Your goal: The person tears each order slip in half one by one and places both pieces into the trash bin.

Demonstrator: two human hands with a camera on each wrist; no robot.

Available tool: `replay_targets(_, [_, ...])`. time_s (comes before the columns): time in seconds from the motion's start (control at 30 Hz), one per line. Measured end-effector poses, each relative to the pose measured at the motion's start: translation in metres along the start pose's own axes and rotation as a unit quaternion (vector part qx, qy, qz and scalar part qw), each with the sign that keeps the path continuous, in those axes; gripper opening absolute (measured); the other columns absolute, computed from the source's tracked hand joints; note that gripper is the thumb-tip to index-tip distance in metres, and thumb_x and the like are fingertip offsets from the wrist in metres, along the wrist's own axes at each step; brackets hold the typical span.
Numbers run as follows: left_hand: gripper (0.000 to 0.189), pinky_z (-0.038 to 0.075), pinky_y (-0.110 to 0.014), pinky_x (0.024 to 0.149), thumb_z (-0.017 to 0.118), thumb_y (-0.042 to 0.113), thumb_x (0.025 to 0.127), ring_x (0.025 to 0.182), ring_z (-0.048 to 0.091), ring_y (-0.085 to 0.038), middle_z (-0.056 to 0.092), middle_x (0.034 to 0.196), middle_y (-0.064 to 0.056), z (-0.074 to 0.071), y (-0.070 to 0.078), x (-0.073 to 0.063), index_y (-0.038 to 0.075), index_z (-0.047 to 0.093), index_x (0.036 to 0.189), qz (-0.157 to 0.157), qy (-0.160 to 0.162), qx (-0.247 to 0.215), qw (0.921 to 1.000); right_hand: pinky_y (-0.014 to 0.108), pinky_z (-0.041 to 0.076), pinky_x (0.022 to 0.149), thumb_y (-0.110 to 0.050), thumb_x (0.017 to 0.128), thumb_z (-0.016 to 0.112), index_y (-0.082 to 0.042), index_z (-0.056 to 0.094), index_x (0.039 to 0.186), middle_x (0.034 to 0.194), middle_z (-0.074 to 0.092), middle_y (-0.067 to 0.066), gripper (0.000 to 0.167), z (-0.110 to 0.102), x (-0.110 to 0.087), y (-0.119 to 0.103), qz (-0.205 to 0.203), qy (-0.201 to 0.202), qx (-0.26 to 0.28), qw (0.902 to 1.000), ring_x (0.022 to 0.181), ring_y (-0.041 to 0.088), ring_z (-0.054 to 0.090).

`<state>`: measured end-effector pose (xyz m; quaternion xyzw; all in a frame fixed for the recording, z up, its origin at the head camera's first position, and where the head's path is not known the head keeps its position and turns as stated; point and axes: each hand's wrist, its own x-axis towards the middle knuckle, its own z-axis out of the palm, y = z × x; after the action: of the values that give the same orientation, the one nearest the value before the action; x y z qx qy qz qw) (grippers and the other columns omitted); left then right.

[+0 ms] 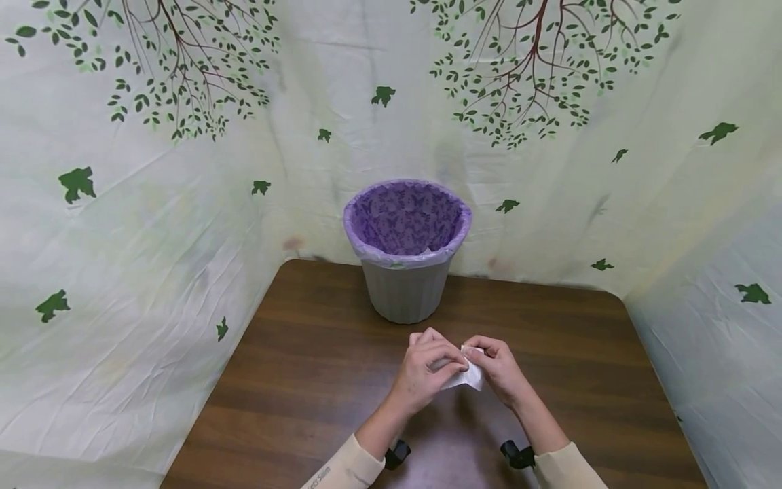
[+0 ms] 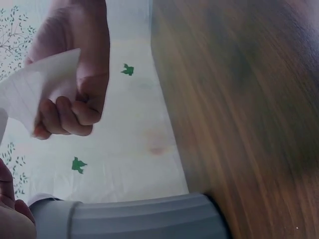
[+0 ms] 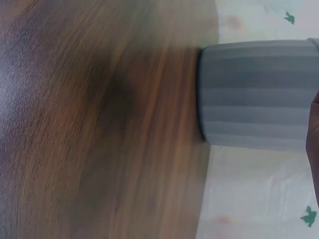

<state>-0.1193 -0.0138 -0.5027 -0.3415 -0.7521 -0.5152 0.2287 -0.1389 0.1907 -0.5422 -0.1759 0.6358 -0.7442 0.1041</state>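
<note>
Between both hands, above the table, is a small piece of thin white paper [image 1: 469, 377], perhaps tissue. My left hand [image 1: 427, 367] pinches its left side between thumb and fingers. On the upper right edge, my right hand [image 1: 499, 370] grips it with thumb and curled fingers. In the left wrist view the white paper [image 2: 37, 89] stretches out from the right hand [image 2: 75, 74], and part of the left hand [image 2: 12, 214] shows at the lower left corner. Only a sliver of the right hand [image 3: 313, 144] appears in the right wrist view.
A grey bin [image 1: 406, 292] with a purple patterned liner [image 1: 408, 210] stands at the table's far edge, beyond the hands. Something small and whitish shows inside its near rim. The brown wooden table [image 1: 293, 367] is bordered by pale curtains [image 1: 342, 156] printed with leaves and birds.
</note>
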Motion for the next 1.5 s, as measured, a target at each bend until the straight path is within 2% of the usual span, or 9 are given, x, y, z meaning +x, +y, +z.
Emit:
replay_targets(0.13, [0.008,0.039,-0.033,0.091,0.087,0.013,0.085,0.088,0.061,-0.011,0.077,0.081,0.007,-0.001,0.006,0.0,0.017,0.08,0.087,0.01,0.002,-0.005,0.9999,0.02,0.054,0.065,-0.004,0.105,0.058,-0.019,0.076,0.097,0.088,0.073,-0.009,0.024,-0.003,0.0,0.003,0.008,0.011,-0.006,0.9999,0.077,0.004,0.066])
replay_targets(0.27, [0.009,0.038,-0.033,0.089,0.087,0.013,0.084,0.087,0.061,-0.011,0.077,0.082,0.007,-0.004,0.013,0.002,0.017,0.08,0.087,0.023,0.004,-0.009,0.9997,0.02,0.053,0.062,-0.004,0.105,0.059,0.004,0.07,0.1,0.084,0.072,-0.008,0.014,-0.007,0.0,0.008,0.019,0.027,-0.014,0.9993,0.073,0.005,0.065])
replay_targets(0.4, [0.01,0.038,-0.033,0.089,0.087,0.011,0.084,0.087,0.06,-0.012,0.078,0.082,0.005,-0.008,0.021,0.005,0.017,0.08,0.088,0.029,0.008,-0.034,0.999,0.02,0.052,0.059,-0.006,0.104,0.062,0.018,0.061,0.104,0.081,0.071,-0.007,0.024,-0.01,0.0,0.013,0.034,0.05,-0.036,0.9975,0.068,0.005,0.064])
replay_targets(0.57, [0.013,0.037,-0.034,0.088,0.088,0.007,0.082,0.087,0.061,-0.013,0.079,0.084,0.002,-0.015,0.03,0.01,0.015,0.08,0.088,0.047,0.024,-0.06,0.9968,0.021,0.051,0.056,-0.009,0.103,0.066,0.011,0.067,0.101,0.078,0.069,-0.009,0.02,-0.014,0.001,0.016,0.057,0.096,-0.078,0.9906,0.064,0.005,0.062])
replay_targets(0.7, [0.015,0.036,-0.036,0.086,0.088,0.003,0.08,0.087,0.061,-0.015,0.079,0.084,0.0,-0.023,0.029,0.015,0.013,0.08,0.087,0.05,0.044,-0.063,0.9958,0.022,0.05,0.057,-0.01,0.103,0.066,0.009,0.069,0.101,0.079,0.068,-0.01,0.019,-0.016,0.003,0.014,0.064,0.116,-0.093,0.9868,0.065,0.005,0.061])
replay_targets(1.03, [0.012,0.035,-0.033,0.086,0.086,0.004,0.085,0.086,0.061,-0.015,0.078,0.085,-0.001,-0.045,0.009,0.028,0.013,0.08,0.089,-0.003,0.085,-0.037,0.9957,0.024,0.051,0.058,-0.01,0.103,0.064,0.012,0.066,0.103,0.082,0.065,-0.01,0.022,-0.019,0.021,-0.008,0.036,0.126,-0.134,0.9823,0.068,0.007,0.059])
replay_targets(1.23, [0.011,0.034,-0.03,0.087,0.085,0.005,0.085,0.089,0.061,-0.016,0.077,0.085,-0.001,-0.069,0.0,0.055,0.013,0.079,0.089,-0.018,0.109,-0.008,0.9939,0.023,0.05,0.061,-0.006,0.102,0.064,0.007,0.067,0.098,0.084,0.066,-0.011,0.014,-0.016,0.043,-0.042,-0.005,0.126,-0.129,0.9835,0.073,0.007,0.058])
replay_targets(1.37, [0.008,0.032,-0.029,0.091,0.085,0.006,0.086,0.091,0.061,-0.018,0.078,0.087,-0.004,-0.088,-0.002,0.081,0.011,0.08,0.09,-0.029,0.131,0.0,0.991,0.022,0.05,0.061,-0.005,0.1,0.065,0.005,0.067,0.096,0.083,0.066,-0.012,0.012,-0.011,0.063,-0.076,-0.052,0.121,-0.144,0.9808,0.074,0.005,0.058])
replay_targets(1.5, [0.006,0.03,-0.03,0.094,0.083,0.006,0.088,0.091,0.058,-0.019,0.078,0.09,-0.008,-0.103,-0.003,0.111,0.008,0.08,0.092,-0.025,0.15,-0.002,0.9884,0.021,0.048,0.063,-0.007,0.1,0.065,-0.007,0.07,0.091,0.084,0.066,-0.015,0.01,-0.007,0.087,-0.109,-0.089,0.122,-0.161,0.9754,0.075,0.003,0.057])
